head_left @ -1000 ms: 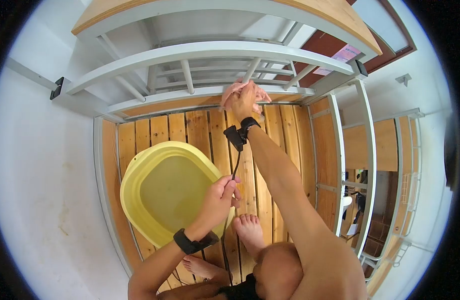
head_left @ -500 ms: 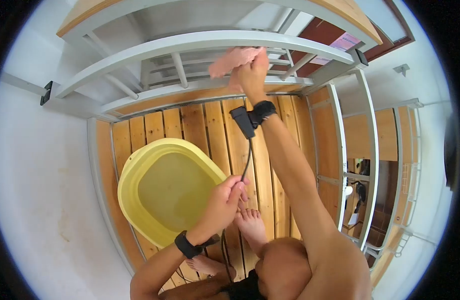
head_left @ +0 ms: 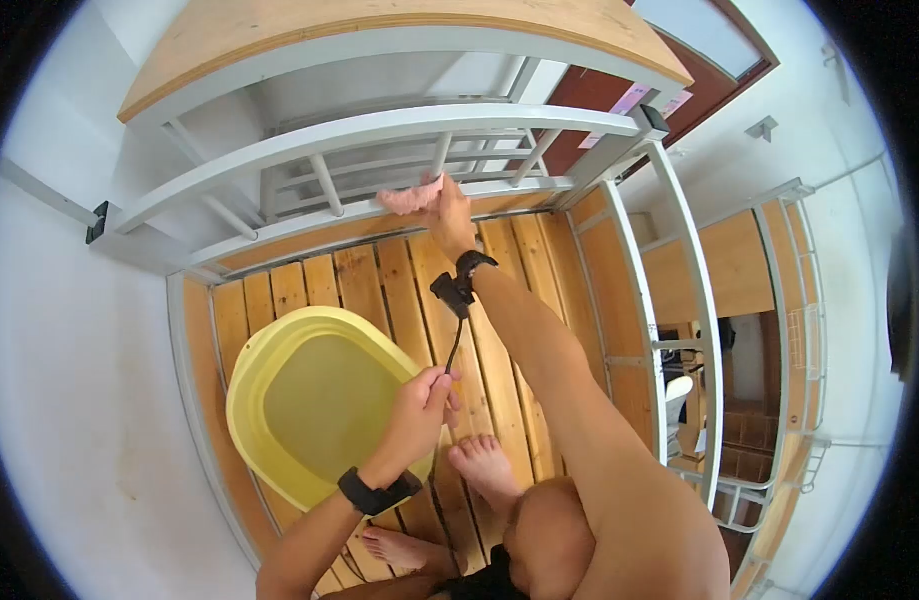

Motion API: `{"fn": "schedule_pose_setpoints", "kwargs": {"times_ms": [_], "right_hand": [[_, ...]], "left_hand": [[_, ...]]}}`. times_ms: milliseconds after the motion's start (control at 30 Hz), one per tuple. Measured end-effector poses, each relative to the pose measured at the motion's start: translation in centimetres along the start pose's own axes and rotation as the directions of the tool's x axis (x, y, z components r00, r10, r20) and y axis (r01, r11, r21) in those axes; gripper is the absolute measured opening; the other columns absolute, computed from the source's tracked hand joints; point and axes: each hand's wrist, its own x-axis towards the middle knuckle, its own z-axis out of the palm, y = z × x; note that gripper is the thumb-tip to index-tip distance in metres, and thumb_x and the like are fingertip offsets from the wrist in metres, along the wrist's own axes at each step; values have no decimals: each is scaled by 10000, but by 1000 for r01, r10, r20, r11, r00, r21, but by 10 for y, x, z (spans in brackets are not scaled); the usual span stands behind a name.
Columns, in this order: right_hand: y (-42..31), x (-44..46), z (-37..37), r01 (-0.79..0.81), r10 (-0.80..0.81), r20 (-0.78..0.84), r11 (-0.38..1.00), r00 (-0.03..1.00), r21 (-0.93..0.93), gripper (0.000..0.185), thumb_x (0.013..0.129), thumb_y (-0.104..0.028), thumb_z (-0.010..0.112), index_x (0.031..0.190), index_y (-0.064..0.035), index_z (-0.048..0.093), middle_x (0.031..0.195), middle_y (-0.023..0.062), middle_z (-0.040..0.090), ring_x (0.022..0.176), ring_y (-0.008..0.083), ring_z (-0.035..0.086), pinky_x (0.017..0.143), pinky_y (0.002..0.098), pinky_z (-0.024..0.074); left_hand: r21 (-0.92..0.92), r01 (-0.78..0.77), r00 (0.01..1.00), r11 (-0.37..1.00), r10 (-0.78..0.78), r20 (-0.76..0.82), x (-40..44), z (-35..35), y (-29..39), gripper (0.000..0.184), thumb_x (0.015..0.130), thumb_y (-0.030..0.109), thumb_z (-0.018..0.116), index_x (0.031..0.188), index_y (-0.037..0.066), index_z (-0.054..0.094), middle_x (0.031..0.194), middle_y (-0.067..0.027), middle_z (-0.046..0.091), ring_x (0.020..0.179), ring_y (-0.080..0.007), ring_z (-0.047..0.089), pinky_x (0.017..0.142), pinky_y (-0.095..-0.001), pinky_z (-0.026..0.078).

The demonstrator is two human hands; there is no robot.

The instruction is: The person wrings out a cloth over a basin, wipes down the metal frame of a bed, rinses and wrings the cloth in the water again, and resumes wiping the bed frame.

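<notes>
A pink cloth is in my right hand, whose fingers are closed around it at the lower bar of the white metal bed rail. Part of the cloth hangs out to the left of the fingers. On that wrist is a black strap with a small black box, from which a black cable runs down. My left hand pinches this cable beside the yellow tub. The tub holds cloudy water.
Wooden slats form the bed base under the tub and my bare feet. A white ladder-like side frame stands at the right. White wall bounds the left, and a wooden board lies beyond the rail.
My right hand has moved the pink cloth down and left along the rail's lower bar. The view has shifted, showing more of the board beyond. My left hand still grips the cable.
</notes>
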Motion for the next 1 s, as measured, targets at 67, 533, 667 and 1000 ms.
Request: {"fn": "schedule_pose_setpoints", "kwargs": {"times_ms": [67,533,667,1000], "right_hand": [[1,-22,-30,-43,97,-180,959,979,279,240,880,-26,534,1118,-10,560,1109,181,641,1079,326,591,963,430,419],[82,7,-72,-195,286,-427,950,858,246,412,816,-10,571,1222,51,542,1157,198,624,1089,298,612,933,371,473],[105,34,-41,-91,49,-544,994,838,-52,212,803,-21,584,1007,31,560,865,195,585,842,355,590,733,418,467],[46,83,-133,45,5,-419,993,908,110,173,901,-21,574,1064,15,616,903,130,697,848,193,660,748,330,527]], "left_hand": [[30,36,998,999,-37,44,-7,4,-5,259,1071,174,441,1144,-19,597,775,-24,593,644,-97,590,598,-243,505],[141,-13,998,990,4,64,27,40,-7,275,1057,217,456,1164,12,605,739,-77,632,599,-178,647,595,-311,506],[-60,-9,1000,998,9,-7,45,31,10,297,1073,224,431,1165,-4,597,743,-41,616,590,-135,626,580,-286,492],[18,7,988,1000,-9,154,36,48,31,261,1076,183,430,1185,18,600,759,-20,563,603,-96,561,575,-254,480]]}}
